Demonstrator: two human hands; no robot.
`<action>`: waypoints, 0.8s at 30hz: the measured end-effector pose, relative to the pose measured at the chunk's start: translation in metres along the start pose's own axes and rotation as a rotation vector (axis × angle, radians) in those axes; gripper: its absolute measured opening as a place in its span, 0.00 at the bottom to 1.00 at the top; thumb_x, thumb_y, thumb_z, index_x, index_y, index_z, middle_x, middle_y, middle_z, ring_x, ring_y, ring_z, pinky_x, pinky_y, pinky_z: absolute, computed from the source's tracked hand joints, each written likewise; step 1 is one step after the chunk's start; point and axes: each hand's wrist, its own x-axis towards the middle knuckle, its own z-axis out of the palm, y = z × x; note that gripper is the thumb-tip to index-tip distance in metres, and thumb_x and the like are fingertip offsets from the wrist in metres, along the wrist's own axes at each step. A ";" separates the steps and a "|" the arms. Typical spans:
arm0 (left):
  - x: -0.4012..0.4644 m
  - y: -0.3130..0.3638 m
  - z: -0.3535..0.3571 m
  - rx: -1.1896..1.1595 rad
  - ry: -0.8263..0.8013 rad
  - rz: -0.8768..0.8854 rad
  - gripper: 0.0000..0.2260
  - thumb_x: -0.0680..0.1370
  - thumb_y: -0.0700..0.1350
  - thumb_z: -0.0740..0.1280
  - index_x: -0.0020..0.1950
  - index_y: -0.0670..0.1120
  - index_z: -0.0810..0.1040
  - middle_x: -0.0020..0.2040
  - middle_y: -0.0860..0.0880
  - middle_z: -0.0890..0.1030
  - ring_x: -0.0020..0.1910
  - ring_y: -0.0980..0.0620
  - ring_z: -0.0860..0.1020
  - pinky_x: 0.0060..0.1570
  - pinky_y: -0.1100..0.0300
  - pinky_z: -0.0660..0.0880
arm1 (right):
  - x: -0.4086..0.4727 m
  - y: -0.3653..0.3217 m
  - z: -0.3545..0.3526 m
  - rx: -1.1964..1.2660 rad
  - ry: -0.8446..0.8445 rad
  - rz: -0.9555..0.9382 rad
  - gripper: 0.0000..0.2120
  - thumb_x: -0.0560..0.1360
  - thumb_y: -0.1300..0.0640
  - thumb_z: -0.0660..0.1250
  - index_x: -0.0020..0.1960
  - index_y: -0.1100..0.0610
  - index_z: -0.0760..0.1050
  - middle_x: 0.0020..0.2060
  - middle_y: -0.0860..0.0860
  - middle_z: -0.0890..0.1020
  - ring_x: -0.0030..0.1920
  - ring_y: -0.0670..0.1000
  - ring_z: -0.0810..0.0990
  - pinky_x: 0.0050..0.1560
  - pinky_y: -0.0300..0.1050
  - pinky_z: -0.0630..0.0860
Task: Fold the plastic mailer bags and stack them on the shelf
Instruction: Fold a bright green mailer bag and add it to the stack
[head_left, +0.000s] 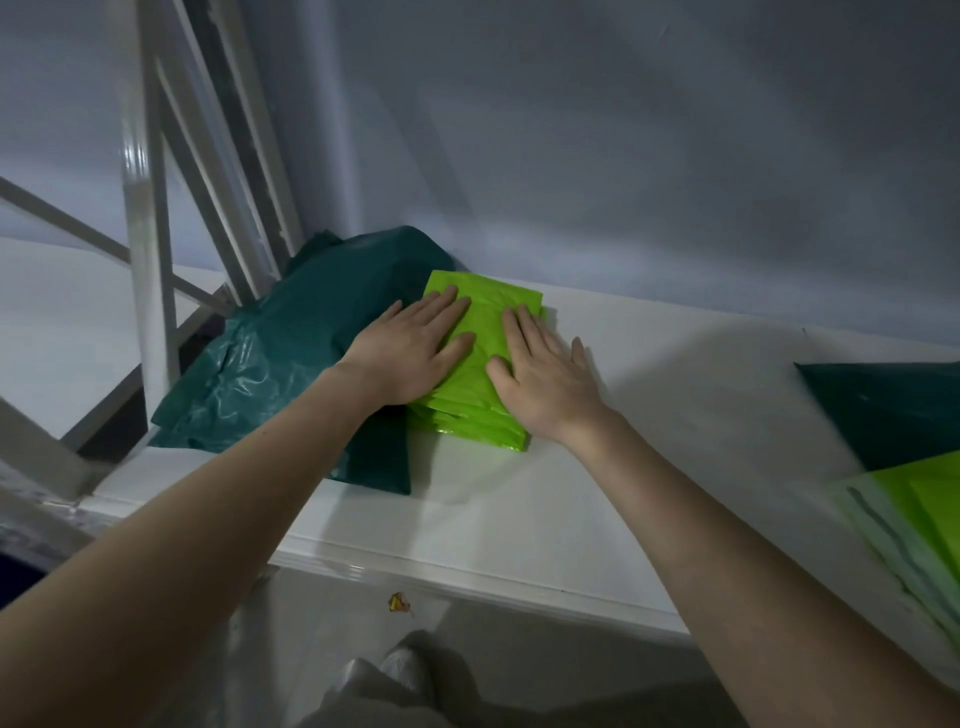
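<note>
A stack of folded lime-green mailer bags (480, 332) lies on the white shelf (519, 519), close to the back wall. My left hand (410, 353) presses flat on the stack's left half, fingers spread. Flat on its right half rests my right hand (545, 379), with some fingers hanging over the edge. Neither hand grips anything. To the left, dark teal mailer bags (291, 353) lie in a loose crumpled heap, partly under my left arm.
At the shelf's right end lie flat unfolded bags: a dark teal one (893, 410) and light green ones (919, 514). A white metal shelf frame (148, 270) with diagonal braces stands at the left. The grey wall rises behind. The floor and a small scrap (399, 603) are below.
</note>
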 end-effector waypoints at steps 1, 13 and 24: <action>0.000 0.000 0.001 0.028 -0.022 0.004 0.25 0.82 0.56 0.46 0.77 0.51 0.46 0.78 0.52 0.46 0.77 0.55 0.47 0.74 0.53 0.43 | 0.000 0.001 0.001 -0.013 -0.007 0.000 0.28 0.81 0.46 0.46 0.77 0.53 0.42 0.77 0.48 0.44 0.77 0.48 0.44 0.73 0.58 0.41; 0.005 0.014 -0.015 0.028 0.043 -0.057 0.26 0.78 0.58 0.56 0.75 0.52 0.58 0.77 0.55 0.55 0.75 0.52 0.54 0.70 0.49 0.52 | 0.004 0.008 -0.010 0.190 0.076 0.004 0.30 0.77 0.45 0.60 0.74 0.54 0.57 0.76 0.51 0.58 0.74 0.52 0.57 0.72 0.50 0.57; 0.000 0.060 -0.031 -0.006 0.187 0.042 0.26 0.78 0.54 0.56 0.75 0.51 0.57 0.78 0.54 0.50 0.76 0.55 0.48 0.74 0.48 0.47 | -0.027 0.038 -0.047 0.161 0.200 0.040 0.28 0.77 0.47 0.60 0.75 0.53 0.58 0.76 0.48 0.56 0.75 0.50 0.55 0.70 0.47 0.58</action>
